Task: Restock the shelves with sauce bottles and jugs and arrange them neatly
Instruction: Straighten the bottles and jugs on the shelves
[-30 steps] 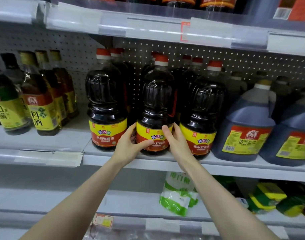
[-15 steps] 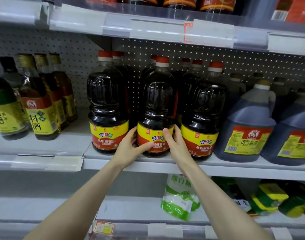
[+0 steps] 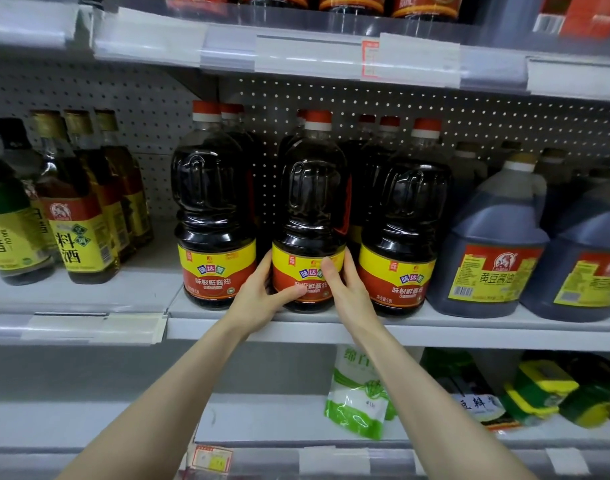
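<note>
While both hands clasp it low down, the middle bottle (image 3: 310, 216) stands upright at the front edge of the shelf (image 3: 469, 327), its base on the board. It is dark, with a red cap and a yellow and red label. The left hand (image 3: 258, 296) holds its left side: the thumb lies across the lower front of the label, and the fingers curl round into the gap beside the left bottle (image 3: 213, 209), where I cannot see them well. The right hand (image 3: 352, 292) holds the right side, with the thumb pointing up the front of the label. Its fingers are wrapped round between this bottle and the right bottle (image 3: 400, 220). I cannot tell whether those fingers are spread or together.

The three front bottles are alike and stand in a row, with more red caps behind them. The middle one sits just beside the right one and a little further from the left.

To the right stand big blue-grey jugs (image 3: 487, 244) with yellow and red labels. To the left, on a neighbouring board, are slim bottles (image 3: 71, 216) with gold caps. On the lower shelf, a white and green bag (image 3: 357, 400) leans just below the right forearm.
</note>
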